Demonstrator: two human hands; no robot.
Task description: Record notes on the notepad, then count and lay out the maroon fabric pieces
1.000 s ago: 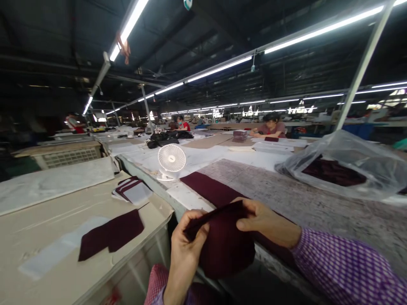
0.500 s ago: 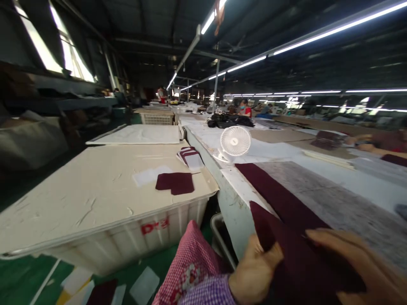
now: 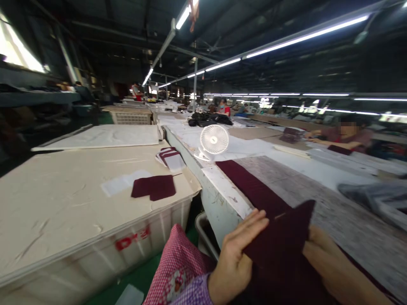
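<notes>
A dark maroon fabric piece (image 3: 280,250) lies in front of me, over the near edge of the table. My left hand (image 3: 237,256) is at its left edge, with straight fingers resting along the cloth and the thumb apart below them. On the other side, my right hand (image 3: 327,258) grips the piece near its raised, pointed corner; its fingertips are partly hidden by the cloth. Beneath and beyond it, a long maroon strip (image 3: 244,180) stretches along the table beside mottled grey material (image 3: 292,182).
A white fan (image 3: 213,140) stands on the table (image 3: 219,184). To the left, a covered bin (image 3: 79,212) carries a maroon cut piece (image 3: 154,187) and a small stack of pieces (image 3: 171,159). A co-worker (image 3: 346,135) sits at the far right.
The view has turned right. My left hand has gone from a pinch on the cloth to straightened fingers. My right hand has closed on the cloth and a corner now stands up.
</notes>
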